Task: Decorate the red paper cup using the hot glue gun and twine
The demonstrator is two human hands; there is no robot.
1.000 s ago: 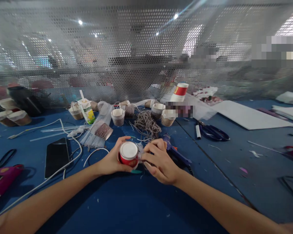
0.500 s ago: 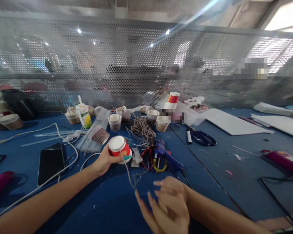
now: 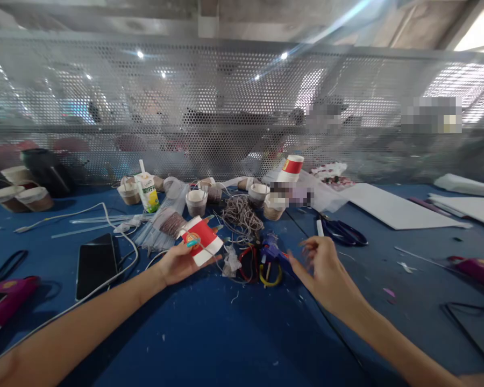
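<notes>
Seen from the head camera, the left hand [image 3: 177,263] grips a red-and-white paper cup [image 3: 201,240] tilted on its side just above the blue surface [image 3: 210,333]. The right hand [image 3: 325,269], fingers loosely spread and holding nothing, hovers beside the blue glue gun [image 3: 272,251].

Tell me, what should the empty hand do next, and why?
Probably reach on to the blue glue gun. The right hand is open and bare just beside it, while the left hand holds the red and white paper cup tilted on its side, with a thin string hanging loose from it.
</notes>
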